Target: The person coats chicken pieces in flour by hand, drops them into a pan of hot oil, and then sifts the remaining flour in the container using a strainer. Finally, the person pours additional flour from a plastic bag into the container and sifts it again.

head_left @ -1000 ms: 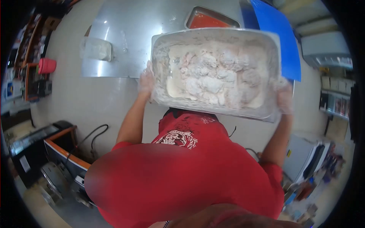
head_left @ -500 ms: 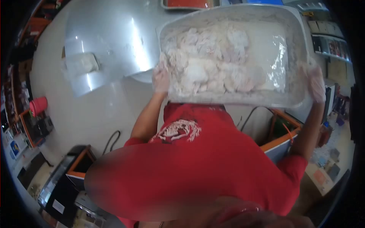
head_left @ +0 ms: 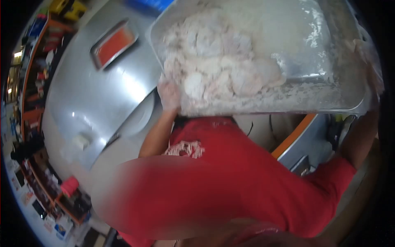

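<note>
I hold a large translucent plastic tub point(head_left: 284, 105) in front of my red shirt, with both hands at its ends. Inside, pale pieces coated in white, like floured raw meat point(head_left: 230, 74), are heaped toward the left. The right part of the tub has a shiny, wet-looking surface. My left hand point(head_left: 169, 94), in a clear plastic glove, is closed on the left end. My right hand point(head_left: 370, 66), also in a clear glove, grips the right end; its fingers are partly hidden and blurred.
To the left stands a steel table point(head_left: 82, 90) bearing a metal tray of orange-red stuff point(head_left: 116, 44) and a small whitish block point(head_left: 81, 142). A round pale basin point(head_left: 140, 117) sits by the table's edge. An orange-edged counter point(head_left: 296, 136) is close on my right. Shelves point(head_left: 31, 103) line the far left.
My view has turned, so the steel table and orange-red tray now appear farther left. The tub has shifted up and right in view, tilting slightly, still held in both hands.
</note>
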{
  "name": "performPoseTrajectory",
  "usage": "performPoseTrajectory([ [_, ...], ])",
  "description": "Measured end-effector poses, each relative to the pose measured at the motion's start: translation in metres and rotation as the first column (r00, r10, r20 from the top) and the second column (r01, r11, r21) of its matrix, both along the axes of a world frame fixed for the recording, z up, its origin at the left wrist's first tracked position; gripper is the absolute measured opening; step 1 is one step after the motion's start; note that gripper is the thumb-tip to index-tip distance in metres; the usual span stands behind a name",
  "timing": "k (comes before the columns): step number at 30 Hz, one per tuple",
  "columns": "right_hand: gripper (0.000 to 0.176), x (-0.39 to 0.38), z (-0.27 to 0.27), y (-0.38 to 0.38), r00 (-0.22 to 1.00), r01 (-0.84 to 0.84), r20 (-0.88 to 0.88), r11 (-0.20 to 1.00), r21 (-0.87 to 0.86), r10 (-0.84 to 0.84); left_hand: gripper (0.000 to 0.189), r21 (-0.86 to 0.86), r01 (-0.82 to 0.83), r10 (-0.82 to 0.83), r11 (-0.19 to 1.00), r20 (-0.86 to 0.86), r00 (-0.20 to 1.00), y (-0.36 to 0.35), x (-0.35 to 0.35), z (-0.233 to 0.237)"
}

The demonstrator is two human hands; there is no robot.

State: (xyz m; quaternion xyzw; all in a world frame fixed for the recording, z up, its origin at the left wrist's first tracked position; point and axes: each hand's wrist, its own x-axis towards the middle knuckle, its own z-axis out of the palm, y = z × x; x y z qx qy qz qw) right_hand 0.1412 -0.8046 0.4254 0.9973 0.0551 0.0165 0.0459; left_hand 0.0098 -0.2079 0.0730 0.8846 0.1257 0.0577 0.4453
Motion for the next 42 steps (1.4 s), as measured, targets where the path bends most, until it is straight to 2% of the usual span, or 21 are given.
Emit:
performPoseTrajectory([
  [2,0.053,-0.009,0.016,-0.072,0.998,0.056,0.037,0.998,0.005,-0.056,0.024,0.157,0.055,-0.083,0.986,0.181,0.980,-0.078,0.024,-0.037],
  [4,0.053,-0.014,0.007,-0.125,0.994,0.105,-0.001,0.994,0.026,-0.105,0.029,-0.220,0.028,-0.027,0.975,0.010,1.000,-0.142,-0.005,-0.028],
  [7,0.052,-0.038,-0.002,-0.176,0.975,0.195,0.089,0.978,0.073,-0.202,0.037,-0.737,-0.036,0.027,0.674,-0.025,0.999,-0.264,0.098,0.008],
  [10,0.052,-0.026,-0.030,-0.236,0.958,0.284,-0.001,0.950,0.129,-0.286,0.037,-0.407,0.156,-0.156,0.900,0.034,0.987,-0.329,0.119,-0.047],
  [13,0.051,-0.061,-0.050,-0.317,0.913,0.392,0.029,0.894,0.215,-0.407,0.037,0.034,0.349,-0.351,0.936,0.108,0.930,-0.418,0.166,-0.105],
  [14,0.051,-0.030,-0.079,-0.362,0.898,0.432,-0.031,0.868,0.244,-0.438,0.035,0.232,0.451,-0.447,0.862,-0.073,0.892,-0.465,0.227,-0.148],
  [16,0.051,-0.045,-0.077,-0.406,0.857,0.501,-0.026,0.821,0.273,-0.515,0.034,0.423,0.484,-0.571,0.766,0.103,0.814,-0.530,0.280,-0.137],
  [18,0.050,-0.043,-0.096,-0.441,0.793,0.593,-0.080,0.734,0.331,-0.605,0.031,0.647,0.660,-0.754,0.381,-0.196,0.627,-0.585,0.332,-0.115],
  [20,0.050,-0.056,-0.112,-0.469,0.712,0.675,-0.121,0.627,0.389,-0.692,0.024,0.686,0.690,-0.797,0.230,-0.274,0.538,-0.651,0.380,-0.111],
  [21,0.050,-0.069,-0.118,-0.480,0.654,0.711,-0.111,0.558,0.428,-0.748,0.021,0.654,0.601,-0.812,0.459,0.033,0.583,-0.707,0.412,-0.115],
  [23,0.050,-0.077,-0.121,-0.492,0.510,0.764,-0.109,0.391,0.513,-0.853,0.019,0.309,0.828,-0.883,0.468,0.123,0.453,-0.785,0.480,-0.084],
  [25,0.049,-0.105,-0.153,-0.500,0.324,0.769,-0.096,0.203,0.607,-0.941,0.019,0.125,0.934,-0.925,0.335,0.233,0.300,-0.850,0.525,-0.070],
  [28,0.043,-0.157,-0.232,-0.505,0.039,0.766,0.035,0.053,0.641,-0.999,0.020,0.162,0.983,-0.872,0.090,0.490,-0.001,-0.990,0.587,-0.079],
  [30,0.036,-0.154,-0.244,-0.496,-0.070,0.607,-0.113,-0.132,0.783,-0.991,0.022,0.031,0.992,-0.974,-0.123,0.189,-0.127,-1.081,0.556,-0.028],
  [31,0.031,-0.153,-0.261,-0.501,-0.161,0.495,-0.097,-0.166,0.853,-0.982,0.021,0.150,0.968,-0.942,-0.199,0.243,-0.231,-1.126,0.552,-0.040],
  [33,0.029,-0.186,-0.325,-0.488,-0.253,0.613,-0.002,-0.163,0.773,-0.967,0.020,0.482,0.837,-0.876,-0.259,0.247,-0.413,-1.206,0.554,-0.080],
  [34,0.028,-0.183,-0.341,-0.470,-0.363,0.664,0.012,-0.249,0.705,-0.932,0.020,0.445,0.823,-0.814,-0.352,0.288,-0.504,-1.215,0.558,-0.065],
  [36,0.037,-0.140,-0.294,-0.492,-0.506,0.458,-0.263,-0.514,0.725,-0.822,0.022,0.483,0.733,-0.715,-0.479,0.269,-0.645,-1.254,0.538,-0.033],
  [39,0.031,-0.117,-0.318,-0.484,-0.676,0.207,-0.259,-0.516,0.831,-0.690,0.031,0.551,0.627,-0.667,-0.551,0.160,-0.727,-1.329,0.524,-0.063],
  [41,0.028,-0.121,-0.315,-0.483,-0.674,0.025,-0.326,-0.462,0.887,-0.663,0.036,0.349,0.674,-0.665,-0.651,0.165,-0.728,-1.360,0.516,-0.065],
  [42,0.029,-0.129,-0.319,-0.493,-0.616,-0.090,-0.413,-0.460,0.883,-0.671,0.039,-0.072,0.726,-0.728,-0.684,0.137,-0.672,-1.386,0.508,-0.075],
])
